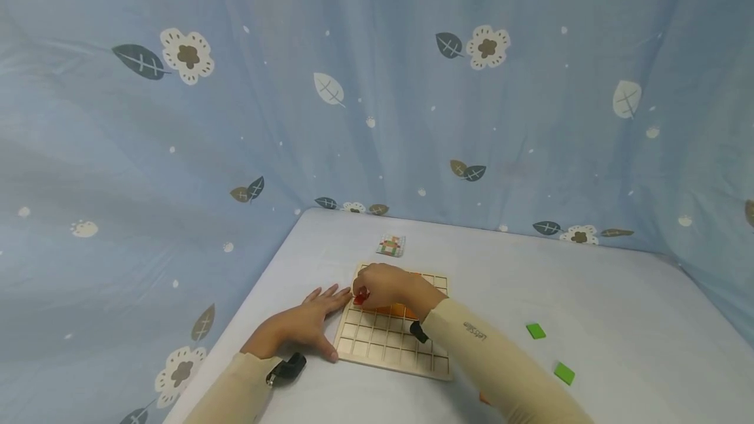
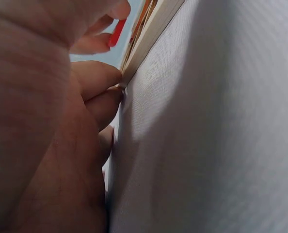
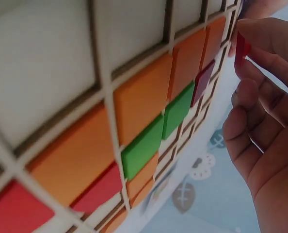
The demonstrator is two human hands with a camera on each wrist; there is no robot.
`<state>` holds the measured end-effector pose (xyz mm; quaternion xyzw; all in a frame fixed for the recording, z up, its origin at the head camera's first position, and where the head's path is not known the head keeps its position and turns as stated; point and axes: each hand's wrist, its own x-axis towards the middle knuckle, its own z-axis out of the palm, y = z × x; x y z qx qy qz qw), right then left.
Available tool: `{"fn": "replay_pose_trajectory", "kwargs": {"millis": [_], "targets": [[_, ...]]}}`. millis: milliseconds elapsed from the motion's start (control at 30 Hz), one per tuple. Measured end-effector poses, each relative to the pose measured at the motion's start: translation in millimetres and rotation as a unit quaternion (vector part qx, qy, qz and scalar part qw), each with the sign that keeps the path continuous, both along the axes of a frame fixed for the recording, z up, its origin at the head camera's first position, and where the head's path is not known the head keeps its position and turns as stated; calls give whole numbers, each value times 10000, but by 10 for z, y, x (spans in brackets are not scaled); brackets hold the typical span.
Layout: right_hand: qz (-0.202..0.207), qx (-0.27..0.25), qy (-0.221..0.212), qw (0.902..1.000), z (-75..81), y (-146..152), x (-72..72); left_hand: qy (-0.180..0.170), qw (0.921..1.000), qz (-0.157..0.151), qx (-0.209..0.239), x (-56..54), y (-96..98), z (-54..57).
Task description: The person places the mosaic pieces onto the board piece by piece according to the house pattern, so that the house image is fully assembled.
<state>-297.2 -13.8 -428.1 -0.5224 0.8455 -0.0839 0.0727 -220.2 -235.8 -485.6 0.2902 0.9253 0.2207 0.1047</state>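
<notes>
My right hand (image 1: 385,285) pinches a small red square tile (image 3: 240,51) between thumb and fingers. It holds the tile over the left side of a wooden grid board (image 1: 377,351). In the right wrist view, orange tiles (image 3: 144,94), green tiles (image 3: 143,148), red tiles (image 3: 99,190) and a dark purple-red tile (image 3: 202,83) sit in the board's squares. My left hand (image 1: 306,322) lies spread on the table at the board's left edge, fingertips and thumb against the frame. In the head view my right hand and forearm hide part of the board.
A small printed pattern card (image 1: 391,245) lies behind the board. Two loose green tiles, one farther back (image 1: 536,330), lie on the white table (image 1: 624,319) to the right. An orange piece (image 1: 484,399) shows partly beside my right sleeve. A blue patterned curtain (image 1: 400,84) encloses the back and left.
</notes>
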Motion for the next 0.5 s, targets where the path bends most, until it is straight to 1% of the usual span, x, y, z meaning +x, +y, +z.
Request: {"fn": "replay_pose_trajectory", "kwargs": {"millis": [167,300,500], "targets": [[-50,203,54,9998,-20,-85,7,-101,9999,117,52,2,0,5],[-152,381,124,9991,-32,-114,13,-96,9999,92,72,-2,3,2],[-278,391,-2,9989,-66,-133,1,-107,9999,119,30,1,-3,1]]}}
